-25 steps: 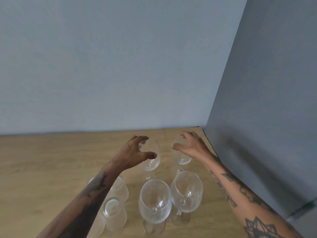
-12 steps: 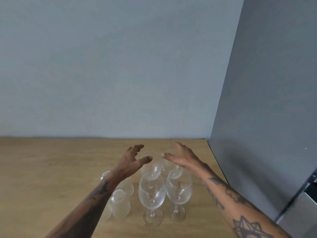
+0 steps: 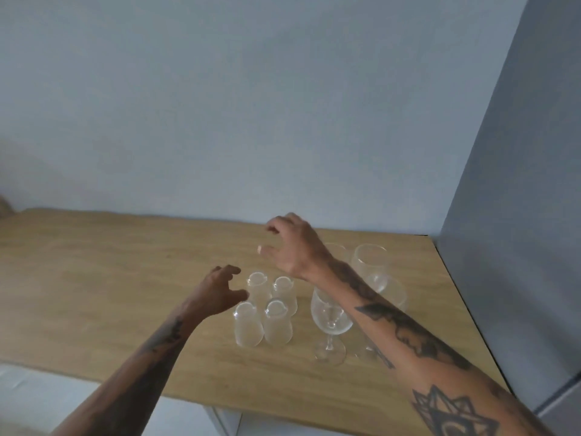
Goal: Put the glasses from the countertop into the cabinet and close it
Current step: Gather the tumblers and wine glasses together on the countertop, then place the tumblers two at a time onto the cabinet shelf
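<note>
Several small frosted tumblers (image 3: 262, 309) stand close together on the wooden countertop (image 3: 125, 278). To their right stand several clear wine glasses (image 3: 330, 319), partly hidden behind my right forearm. My left hand (image 3: 220, 291) hovers just left of the tumblers, fingers spread, holding nothing. Above and behind the tumblers my right hand (image 3: 292, 247) hangs with curled, parted fingers, also empty. A tall grey cabinet side panel (image 3: 509, 215) rises at the right end of the counter; no cabinet door or opening shows.
A pale blue wall (image 3: 251, 105) backs the counter. The countertop's front edge (image 3: 220, 401) runs across the bottom, with white units below it. A brown object (image 3: 3, 207) peeks in at the far left edge.
Both hands have left the wine glasses and shifted left toward the small tumblers. The view has swung left and pulled back, showing more countertop.
</note>
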`<state>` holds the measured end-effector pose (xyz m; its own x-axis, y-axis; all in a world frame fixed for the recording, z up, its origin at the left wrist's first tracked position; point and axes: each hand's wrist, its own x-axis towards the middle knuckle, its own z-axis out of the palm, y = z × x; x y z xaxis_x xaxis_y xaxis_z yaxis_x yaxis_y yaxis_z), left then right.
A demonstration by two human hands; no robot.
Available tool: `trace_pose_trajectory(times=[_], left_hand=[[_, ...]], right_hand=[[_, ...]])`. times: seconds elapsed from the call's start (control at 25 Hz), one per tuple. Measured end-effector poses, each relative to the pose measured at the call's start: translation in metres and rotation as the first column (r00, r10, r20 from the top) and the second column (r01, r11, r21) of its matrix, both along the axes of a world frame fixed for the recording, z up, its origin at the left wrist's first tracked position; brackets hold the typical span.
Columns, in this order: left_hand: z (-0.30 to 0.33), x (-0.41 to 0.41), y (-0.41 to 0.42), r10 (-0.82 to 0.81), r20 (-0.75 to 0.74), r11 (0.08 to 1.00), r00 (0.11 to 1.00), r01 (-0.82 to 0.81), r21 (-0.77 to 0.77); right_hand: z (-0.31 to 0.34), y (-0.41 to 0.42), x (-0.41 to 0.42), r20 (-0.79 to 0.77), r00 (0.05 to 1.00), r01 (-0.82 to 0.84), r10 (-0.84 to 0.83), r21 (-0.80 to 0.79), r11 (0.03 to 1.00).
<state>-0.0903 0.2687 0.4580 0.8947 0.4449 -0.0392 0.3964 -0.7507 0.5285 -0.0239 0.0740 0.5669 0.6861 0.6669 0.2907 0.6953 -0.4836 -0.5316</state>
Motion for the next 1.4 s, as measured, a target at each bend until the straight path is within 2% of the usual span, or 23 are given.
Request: trace_pose_trajectory(times=[0.04, 0.12, 0.2, 0.28, 0.36, 0.44, 0.52, 0.68, 0.92, 1.16, 1.4], left_hand=[[-0.010, -0.004, 0.005, -0.041, -0.086, 0.999, 0.995, 0.042, 0.009], [-0.034, -0.007, 0.011, -0.123, -0.191, 0.992, 0.974, 0.114, -0.056], [-0.057, -0.009, 0.012, -0.201, -0.163, 0.975, 0.966, 0.180, -0.133], [-0.080, -0.011, 0.012, -0.229, -0.042, 0.954, 0.972, 0.216, -0.208], [-0.099, -0.015, 0.008, -0.170, 0.081, 0.934, 0.982, 0.186, -0.304], [-0.107, -0.019, 0.003, -0.084, 0.144, 0.922, 0.986, 0.132, -0.364], [-0.112, -0.022, 0.003, -0.049, 0.173, 0.914, 0.984, 0.114, -0.388], [-0.111, -0.032, 0.001, -0.057, 0.164, 0.906, 0.985, 0.120, -0.405], [-0.090, -0.066, -0.017, 0.027, 0.193, 0.923, 0.981, 0.050, -0.381], [-0.044, -0.124, -0.076, 0.138, 0.313, 0.943, 0.940, -0.028, -0.332], [-0.035, -0.193, -0.153, 0.224, 0.346, 0.931, 0.911, -0.095, -0.353]], right_hand=[[-0.015, 0.021, -0.004, -0.037, 0.999, 0.022, -0.027, -0.120, 0.993], [-0.058, 0.053, -0.007, -0.103, 0.978, 0.132, -0.181, -0.368, 0.920], [-0.106, 0.065, -0.011, -0.127, 0.938, 0.214, -0.323, -0.521, 0.826], [-0.151, 0.065, -0.016, -0.145, 0.897, 0.277, -0.418, -0.551, 0.787], [-0.185, 0.058, -0.022, -0.146, 0.875, 0.351, -0.462, -0.465, 0.813], [-0.202, 0.051, -0.027, -0.182, 0.874, 0.383, -0.450, -0.310, 0.870], [-0.206, 0.050, -0.031, -0.254, 0.871, 0.383, -0.420, -0.185, 0.905], [-0.202, 0.040, -0.044, -0.317, 0.866, 0.389, -0.387, -0.060, 0.919], [-0.176, 0.005, -0.062, -0.244, 0.937, 0.278, -0.250, 0.087, 0.957], [-0.140, -0.054, -0.100, -0.142, 0.987, 0.113, -0.079, 0.251, 0.961], [-0.139, -0.121, -0.148, -0.124, 0.992, 0.018, 0.021, 0.302, 0.953]])
